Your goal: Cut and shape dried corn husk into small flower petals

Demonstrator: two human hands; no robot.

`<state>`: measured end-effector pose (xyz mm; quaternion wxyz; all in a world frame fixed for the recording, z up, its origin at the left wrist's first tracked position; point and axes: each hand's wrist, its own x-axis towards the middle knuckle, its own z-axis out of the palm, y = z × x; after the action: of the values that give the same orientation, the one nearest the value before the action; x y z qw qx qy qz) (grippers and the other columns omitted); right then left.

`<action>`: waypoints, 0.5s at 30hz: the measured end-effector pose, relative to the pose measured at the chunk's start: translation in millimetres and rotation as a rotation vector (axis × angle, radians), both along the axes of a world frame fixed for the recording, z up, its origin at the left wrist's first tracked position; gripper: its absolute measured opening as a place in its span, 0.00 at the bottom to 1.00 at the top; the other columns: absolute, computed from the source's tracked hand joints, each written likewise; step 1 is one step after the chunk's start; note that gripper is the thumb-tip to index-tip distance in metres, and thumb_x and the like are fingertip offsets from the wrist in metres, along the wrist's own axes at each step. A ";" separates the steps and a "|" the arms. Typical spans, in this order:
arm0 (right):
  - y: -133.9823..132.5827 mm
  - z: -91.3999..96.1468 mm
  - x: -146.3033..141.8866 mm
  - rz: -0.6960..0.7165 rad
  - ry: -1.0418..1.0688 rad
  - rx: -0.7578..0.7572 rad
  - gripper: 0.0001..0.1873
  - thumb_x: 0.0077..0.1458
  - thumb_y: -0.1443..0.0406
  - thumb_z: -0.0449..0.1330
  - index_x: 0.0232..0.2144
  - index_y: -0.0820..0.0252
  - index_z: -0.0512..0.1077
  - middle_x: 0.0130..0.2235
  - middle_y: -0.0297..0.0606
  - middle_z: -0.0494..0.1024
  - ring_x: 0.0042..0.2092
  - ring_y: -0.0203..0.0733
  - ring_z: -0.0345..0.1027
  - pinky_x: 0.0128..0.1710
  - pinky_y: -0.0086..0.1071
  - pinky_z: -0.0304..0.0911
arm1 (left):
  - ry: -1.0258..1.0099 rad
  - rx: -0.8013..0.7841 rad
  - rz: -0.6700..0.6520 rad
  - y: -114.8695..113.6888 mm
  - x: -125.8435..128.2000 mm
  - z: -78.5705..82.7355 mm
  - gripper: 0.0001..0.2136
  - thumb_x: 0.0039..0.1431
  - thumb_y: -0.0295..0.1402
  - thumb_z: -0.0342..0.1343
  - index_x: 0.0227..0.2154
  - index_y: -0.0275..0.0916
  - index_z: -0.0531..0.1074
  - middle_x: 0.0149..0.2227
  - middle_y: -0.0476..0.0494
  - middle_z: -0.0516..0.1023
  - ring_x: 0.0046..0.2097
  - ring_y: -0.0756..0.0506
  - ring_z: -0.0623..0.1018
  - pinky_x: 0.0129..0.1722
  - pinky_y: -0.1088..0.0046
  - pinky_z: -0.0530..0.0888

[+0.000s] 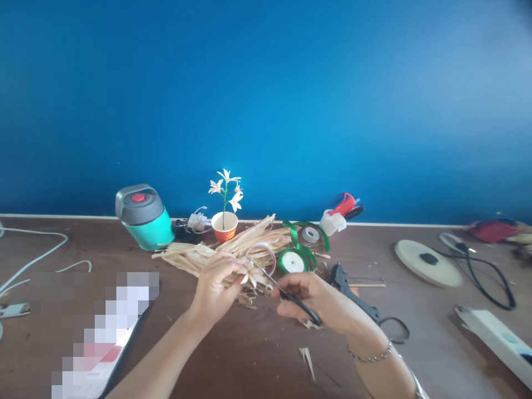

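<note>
My left hand [220, 285] pinches a pale husk flower [250, 274] with pointed petals. Dark-handled scissors [291, 299] are in my right hand [310, 299], their blades reaching up and left to the flower's edge. Whether the blades touch a petal I cannot tell. Behind both hands lies a pile of dry corn husks [233, 244]. A spool of green ribbon [293, 260] sits just beyond my right hand, beside a roll of clear tape [310, 234]. Husk scraps [307, 360] are on the table below.
Against the blue wall stand a paper cup [225, 228] with a husk-flower stem, a teal thermos [147, 227] and a white holder [332, 223] with red-handled scissors. A glue gun [349, 288], round lid [428, 263] and power strip [499, 338] lie rightward. A blurred screen [112, 338] is left.
</note>
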<state>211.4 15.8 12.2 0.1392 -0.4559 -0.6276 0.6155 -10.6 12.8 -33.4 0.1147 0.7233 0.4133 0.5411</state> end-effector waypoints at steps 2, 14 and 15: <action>0.3 -1.3 0.9 0.007 0.003 0.004 0.19 0.47 0.54 0.67 0.35 0.62 0.73 0.24 0.29 0.67 0.21 0.26 0.53 0.18 0.21 0.50 | 0.000 -0.003 -0.002 -0.4 0.4 0.3 0.06 0.54 0.23 0.55 0.25 0.39 0.73 0.28 0.45 0.79 0.34 0.45 0.76 0.35 0.69 0.73; 0.2 2.7 2.7 0.027 -0.047 0.010 0.20 0.46 0.53 0.67 0.34 0.63 0.72 0.24 0.29 0.67 0.21 0.27 0.53 0.18 0.22 0.49 | -0.016 0.003 -0.042 1.0 0.3 -0.5 0.06 0.54 0.23 0.56 0.25 0.40 0.73 0.28 0.46 0.80 0.34 0.45 0.76 0.36 0.69 0.72; 0.3 3.4 2.7 0.029 -0.050 0.012 0.20 0.45 0.53 0.67 0.34 0.63 0.72 0.24 0.29 0.67 0.21 0.27 0.53 0.18 0.22 0.49 | -0.018 0.005 -0.047 1.1 0.1 -0.8 0.06 0.54 0.23 0.56 0.26 0.40 0.73 0.28 0.46 0.80 0.34 0.45 0.76 0.36 0.69 0.72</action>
<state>214.1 16.1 15.7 0.1173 -0.4614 -0.6411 0.6020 -10.6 13.9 -34.2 0.1294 0.7283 0.3940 0.5455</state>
